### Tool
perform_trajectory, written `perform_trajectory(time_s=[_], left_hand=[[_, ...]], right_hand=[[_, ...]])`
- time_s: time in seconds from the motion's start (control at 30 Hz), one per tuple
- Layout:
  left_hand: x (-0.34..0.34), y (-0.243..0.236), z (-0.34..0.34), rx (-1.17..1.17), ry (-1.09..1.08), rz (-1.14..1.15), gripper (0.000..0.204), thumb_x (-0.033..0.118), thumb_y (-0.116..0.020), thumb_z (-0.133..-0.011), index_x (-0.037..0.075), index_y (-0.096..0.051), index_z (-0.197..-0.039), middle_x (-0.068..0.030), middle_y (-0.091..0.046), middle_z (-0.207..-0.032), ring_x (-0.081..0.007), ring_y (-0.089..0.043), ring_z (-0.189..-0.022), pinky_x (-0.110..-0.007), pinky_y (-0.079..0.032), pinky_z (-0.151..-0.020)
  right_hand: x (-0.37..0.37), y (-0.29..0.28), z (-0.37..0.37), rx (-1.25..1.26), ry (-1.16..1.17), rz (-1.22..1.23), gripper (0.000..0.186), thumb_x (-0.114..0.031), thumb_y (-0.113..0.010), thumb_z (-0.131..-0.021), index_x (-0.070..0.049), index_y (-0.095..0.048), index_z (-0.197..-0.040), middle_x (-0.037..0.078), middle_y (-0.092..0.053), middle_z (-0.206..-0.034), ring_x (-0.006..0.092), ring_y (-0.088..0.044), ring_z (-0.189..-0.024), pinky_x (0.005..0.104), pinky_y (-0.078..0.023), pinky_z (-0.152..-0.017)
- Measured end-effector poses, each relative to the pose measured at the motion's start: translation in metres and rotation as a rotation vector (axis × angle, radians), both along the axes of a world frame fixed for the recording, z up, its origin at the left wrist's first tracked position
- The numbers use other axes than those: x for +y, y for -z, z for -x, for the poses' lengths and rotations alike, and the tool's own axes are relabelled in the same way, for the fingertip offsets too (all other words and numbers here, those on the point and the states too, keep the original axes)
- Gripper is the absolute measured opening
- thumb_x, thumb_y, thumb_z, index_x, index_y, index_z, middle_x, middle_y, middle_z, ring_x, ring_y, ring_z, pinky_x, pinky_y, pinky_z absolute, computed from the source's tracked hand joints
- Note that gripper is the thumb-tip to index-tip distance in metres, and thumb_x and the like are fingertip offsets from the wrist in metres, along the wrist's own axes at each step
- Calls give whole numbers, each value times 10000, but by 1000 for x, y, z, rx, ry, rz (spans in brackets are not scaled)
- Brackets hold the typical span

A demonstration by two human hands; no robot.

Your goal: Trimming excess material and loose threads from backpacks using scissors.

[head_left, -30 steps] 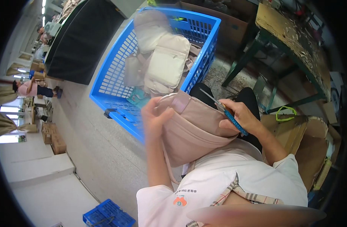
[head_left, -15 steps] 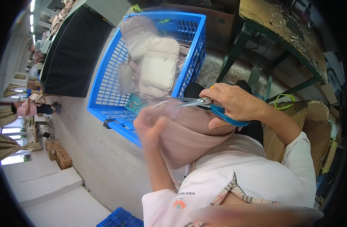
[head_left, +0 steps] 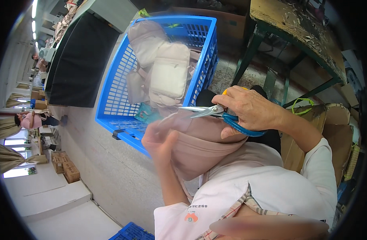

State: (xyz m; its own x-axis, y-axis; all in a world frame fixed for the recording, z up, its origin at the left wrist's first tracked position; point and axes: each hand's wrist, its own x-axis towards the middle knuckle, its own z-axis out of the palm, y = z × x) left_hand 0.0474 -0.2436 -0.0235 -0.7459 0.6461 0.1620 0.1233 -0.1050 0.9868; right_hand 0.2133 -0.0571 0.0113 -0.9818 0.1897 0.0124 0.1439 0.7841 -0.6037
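Note:
My right hand (head_left: 251,108) is closed around scissors (head_left: 240,126) with one blue and one yellow handle loop. Their silver blades are slightly parted and point left, over the upper edge of a dusty-pink fabric bag (head_left: 203,148) on my lap. On the bag's left side, my left hand (head_left: 159,138) pinches its edge between thumb and fingers, somewhat blurred. Whether a thread lies between the blades is too small to tell. Just beyond stands a blue plastic crate (head_left: 211,40) with several pale beige-pink bags (head_left: 169,74) and a teal piece (head_left: 145,114) inside.
A worn table (head_left: 279,20) with green legs and scattered scraps stands at the far right. Cardboard (head_left: 311,132) leans near my right elbow. Cartons (head_left: 65,166) and another person (head_left: 31,120) are at the left. A second blue crate (head_left: 131,233) shows at the bottom edge.
The scissors have opened a little wider and their blades have turned slightly. My left hand keeps its hold on the bag, nearly in place. The view has shifted slightly.

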Motion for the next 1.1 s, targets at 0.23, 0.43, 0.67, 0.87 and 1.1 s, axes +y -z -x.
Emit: perform_trajectory(time_s=[0.23,0.43,0.67,0.87,1.1], left_hand=[[1,-1,-2,-2,20,-52,361,121,-747,-611,-10,-558,-889,-2,-565,-761,-33,-482,-610,-124,-368,-560],[0,2,-1,-16,27,-60,363,112,-748,-611,-12,-555,-892,-4,-567,-762,-36,-487,-605,-128,-375,-556],[-1,6,2,-10,16,-36,364,113,-745,-613,-14,-554,-894,-4,-564,-755,-36,-489,-606,-132,-382,-560],[-1,9,5,1,13,-16,376,122,-747,-611,-15,-552,-901,-6,-566,-755,-41,-500,-614,-135,-391,-565],[2,7,2,-1,71,41,377,107,-749,-608,-15,-549,-903,-7,-571,-762,-35,-497,-607,-131,-381,-560]], right_hand=[[-1,1,0,-20,-16,32,630,-527,-628,-656,-43,-499,-1038,163,-530,-868,316,-509,-876,391,-415,-761],[-3,7,3,58,-41,43,569,-494,-605,-699,-14,-521,-993,174,-545,-797,318,-538,-800,389,-435,-707],[-6,17,4,144,-22,29,510,-480,-568,-739,11,-518,-868,161,-538,-651,313,-559,-657,383,-450,-601],[-6,23,3,69,-23,17,469,-455,-576,-744,1,-510,-831,147,-516,-574,301,-551,-561,366,-452,-536],[2,23,9,355,-38,-70,483,-475,-587,-726,-6,-511,-811,153,-525,-591,307,-561,-583,377,-454,-537]])
